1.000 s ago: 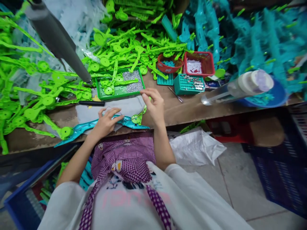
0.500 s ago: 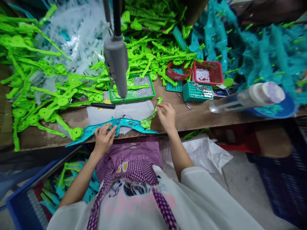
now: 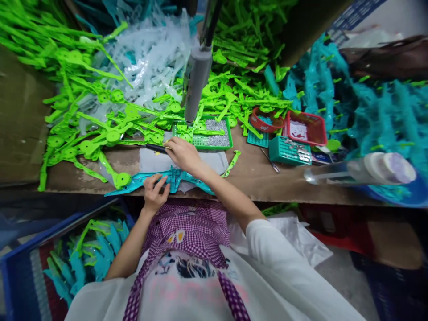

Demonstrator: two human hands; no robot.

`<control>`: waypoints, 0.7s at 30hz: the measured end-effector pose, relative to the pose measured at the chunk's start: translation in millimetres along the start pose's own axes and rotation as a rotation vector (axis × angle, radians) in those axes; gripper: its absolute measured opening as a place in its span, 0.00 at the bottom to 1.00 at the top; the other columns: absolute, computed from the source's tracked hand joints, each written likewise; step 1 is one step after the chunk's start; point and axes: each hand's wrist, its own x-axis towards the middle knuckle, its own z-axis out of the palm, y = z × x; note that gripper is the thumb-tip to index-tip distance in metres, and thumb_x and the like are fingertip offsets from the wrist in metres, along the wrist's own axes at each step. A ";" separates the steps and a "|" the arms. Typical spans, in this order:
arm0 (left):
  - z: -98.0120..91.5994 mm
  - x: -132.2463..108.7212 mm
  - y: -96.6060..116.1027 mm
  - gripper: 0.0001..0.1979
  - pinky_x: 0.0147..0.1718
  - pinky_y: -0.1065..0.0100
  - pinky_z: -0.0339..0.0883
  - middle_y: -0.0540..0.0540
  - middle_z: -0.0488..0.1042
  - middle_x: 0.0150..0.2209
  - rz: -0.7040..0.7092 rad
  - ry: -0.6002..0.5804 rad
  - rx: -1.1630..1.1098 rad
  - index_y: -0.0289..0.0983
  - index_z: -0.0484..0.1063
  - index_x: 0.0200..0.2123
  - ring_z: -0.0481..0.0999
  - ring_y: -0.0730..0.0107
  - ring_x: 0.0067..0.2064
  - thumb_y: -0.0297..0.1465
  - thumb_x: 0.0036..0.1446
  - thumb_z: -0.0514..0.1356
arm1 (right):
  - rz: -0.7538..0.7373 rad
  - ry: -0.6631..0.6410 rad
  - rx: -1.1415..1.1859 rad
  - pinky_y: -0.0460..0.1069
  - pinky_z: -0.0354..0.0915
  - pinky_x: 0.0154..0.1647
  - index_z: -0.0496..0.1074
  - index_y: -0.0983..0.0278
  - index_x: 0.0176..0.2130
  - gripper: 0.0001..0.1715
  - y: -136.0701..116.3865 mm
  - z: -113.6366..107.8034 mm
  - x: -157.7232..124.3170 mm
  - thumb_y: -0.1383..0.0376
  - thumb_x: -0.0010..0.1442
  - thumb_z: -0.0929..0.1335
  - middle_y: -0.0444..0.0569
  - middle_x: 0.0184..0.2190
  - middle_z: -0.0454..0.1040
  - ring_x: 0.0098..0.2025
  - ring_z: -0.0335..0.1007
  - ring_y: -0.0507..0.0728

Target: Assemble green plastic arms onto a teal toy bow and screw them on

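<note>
A long teal plastic part [image 3: 133, 182] lies along the table's front edge, with a green arm piece [image 3: 122, 179] at its left end. My left hand [image 3: 155, 192] rests on the teal part near its middle, fingers bent around its edge. Reaching across, my right hand [image 3: 180, 154] has its fingers closed on the end of a black pen-like tool [image 3: 156, 148] above the white cloth [image 3: 150, 164]. My right forearm hides some of the teal part's right side. Another green piece [image 3: 232, 163] sits at its right end.
A grey electric screwdriver [image 3: 197, 84] hangs over a green tray of screws [image 3: 230, 141]. Right of it are a teal box [image 3: 279, 154], a red basket [image 3: 325, 133] and a clear bottle [image 3: 361, 169]. Green parts [image 3: 113, 136] crowd the left; a blue crate [image 3: 20, 267] stands below.
My right hand has left the green piece at the right end and moved left to the black tool. My left hand stays on the teal part. The whole view has shifted.
</note>
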 end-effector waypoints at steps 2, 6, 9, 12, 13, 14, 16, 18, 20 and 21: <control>3.4 -3.5 0.4 0.12 0.50 0.55 0.65 0.39 0.76 0.43 0.004 0.003 0.021 0.40 0.77 0.46 0.76 0.57 0.47 0.33 0.58 0.63 | -0.060 -0.045 -0.021 0.52 0.65 0.47 0.73 0.63 0.48 0.18 -1.7 0.3 27.8 0.63 0.70 0.57 0.54 0.50 0.73 0.51 0.70 0.59; 5.2 -4.9 3.4 0.14 0.49 0.55 0.68 0.39 0.77 0.43 0.064 0.049 0.030 0.40 0.77 0.47 0.77 0.56 0.47 0.30 0.57 0.64 | -0.005 -0.087 -0.082 0.53 0.65 0.49 0.72 0.66 0.49 0.19 3.0 -3.0 78.3 0.67 0.68 0.56 0.57 0.52 0.72 0.52 0.69 0.61; 4.0 -3.9 5.2 0.15 0.46 0.57 0.70 0.39 0.77 0.42 0.111 0.104 0.058 0.39 0.77 0.48 0.78 0.57 0.46 0.29 0.56 0.64 | 0.045 0.010 -0.075 0.54 0.63 0.53 0.69 0.66 0.54 0.22 -3.5 -13.8 105.2 0.70 0.68 0.54 0.56 0.54 0.71 0.55 0.68 0.61; 4.2 -3.6 7.3 0.12 0.44 0.59 0.72 0.41 0.77 0.39 0.155 0.130 0.104 0.40 0.78 0.44 0.78 0.59 0.44 0.30 0.56 0.63 | -0.045 -0.022 -0.066 0.54 0.64 0.51 0.71 0.66 0.50 0.21 -37.2 -13.5 111.8 0.69 0.68 0.54 0.57 0.53 0.72 0.53 0.69 0.62; 4.2 -4.0 8.3 0.10 0.44 0.59 0.72 0.41 0.77 0.37 0.138 0.121 0.106 0.40 0.78 0.43 0.78 0.60 0.43 0.31 0.57 0.62 | -0.119 -0.063 -0.043 0.53 0.64 0.48 0.72 0.65 0.49 0.21 -53.3 -8.1 109.0 0.68 0.68 0.55 0.56 0.52 0.73 0.52 0.70 0.61; 3.4 -4.9 9.6 0.09 0.43 0.60 0.72 0.42 0.77 0.36 0.096 0.112 0.102 0.40 0.78 0.41 0.78 0.61 0.42 0.32 0.58 0.61 | -0.207 -0.110 -0.011 0.53 0.65 0.46 0.73 0.63 0.47 0.20 -70.3 -0.1 104.4 0.66 0.68 0.56 0.55 0.50 0.75 0.50 0.71 0.61; -2.2 -8.3 12.7 0.08 0.41 0.61 0.73 0.42 0.76 0.35 -0.036 0.125 0.097 0.40 0.78 0.37 0.78 0.62 0.40 0.33 0.60 0.58 | -0.314 -0.210 0.028 0.52 0.65 0.42 0.75 0.62 0.44 0.18 -102.8 20.7 92.6 0.64 0.68 0.58 0.54 0.47 0.78 0.47 0.74 0.61; -16.9 -14.4 14.6 0.09 0.40 0.60 0.74 0.42 0.75 0.35 -0.150 0.185 0.121 0.40 0.77 0.35 0.77 0.63 0.40 0.32 0.61 0.57 | -0.303 -0.269 0.015 0.52 0.65 0.39 0.75 0.62 0.43 0.18 -127.9 41.4 82.7 0.63 0.68 0.58 0.55 0.44 0.79 0.44 0.75 0.62; -42.5 -22.3 12.3 0.06 0.40 0.61 0.74 0.43 0.75 0.35 -0.189 0.257 0.163 0.40 0.76 0.37 0.77 0.65 0.39 0.30 0.60 0.58 | -0.293 -0.283 0.016 0.52 0.66 0.38 0.75 0.62 0.44 0.20 -141.6 55.1 79.3 0.62 0.68 0.57 0.55 0.43 0.80 0.43 0.76 0.62; -58.6 -26.4 8.8 0.06 0.40 0.62 0.74 0.44 0.76 0.36 -0.201 0.282 0.188 0.40 0.76 0.39 0.77 0.66 0.39 0.29 0.60 0.59 | -0.314 -0.278 0.033 0.52 0.66 0.38 0.74 0.61 0.45 0.20 -143.3 58.2 80.6 0.62 0.69 0.56 0.54 0.44 0.79 0.44 0.76 0.62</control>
